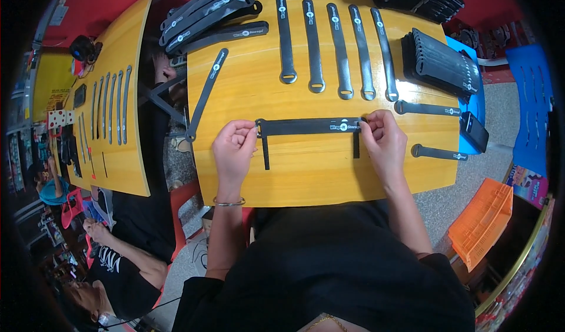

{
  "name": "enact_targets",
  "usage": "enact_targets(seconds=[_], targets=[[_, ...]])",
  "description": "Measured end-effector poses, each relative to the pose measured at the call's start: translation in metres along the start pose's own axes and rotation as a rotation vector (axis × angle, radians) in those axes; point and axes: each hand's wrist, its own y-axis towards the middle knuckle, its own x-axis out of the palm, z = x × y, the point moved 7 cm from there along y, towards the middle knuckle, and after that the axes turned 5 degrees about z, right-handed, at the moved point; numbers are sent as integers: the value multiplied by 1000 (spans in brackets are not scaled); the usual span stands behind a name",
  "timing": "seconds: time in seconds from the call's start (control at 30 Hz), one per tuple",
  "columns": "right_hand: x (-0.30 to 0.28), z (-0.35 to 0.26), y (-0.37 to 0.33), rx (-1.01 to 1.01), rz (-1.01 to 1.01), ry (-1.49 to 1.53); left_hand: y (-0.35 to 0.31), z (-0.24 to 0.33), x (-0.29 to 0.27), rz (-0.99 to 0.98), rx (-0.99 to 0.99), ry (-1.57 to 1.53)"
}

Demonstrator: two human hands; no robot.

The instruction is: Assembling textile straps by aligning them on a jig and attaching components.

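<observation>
A black strap [303, 127] with a slotted end and white print runs sideways just in front of me. My left hand [233, 149] pinches its slotted left end; the fingers of my right hand [384, 144] close on its other end. Two narrow black strips stick out from below the strap toward me, a left strip [266, 154] and a right strip [356, 145]. Whether they are joined to it, I cannot tell. Beyond it, several similar straps [313, 49] lie side by side on the yellow table [318, 185].
A strap pile [209, 17] sits at the far left near a lone strap [209, 91]. Strap stacks [441, 64] and two loose straps [429, 108] are at right, beside a black phone-like object [474, 132]. An orange crate [481, 223] stands lower right. Another person [126, 252] sits left.
</observation>
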Motion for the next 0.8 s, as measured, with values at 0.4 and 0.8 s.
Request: enact_targets(seconds=[0.4, 0.8], targets=[[-2, -4, 0, -40, 5, -63, -1, 1, 1, 46, 137, 68], [23, -61, -49, -699, -294, -230, -50, 74, 46, -83, 789, 719]])
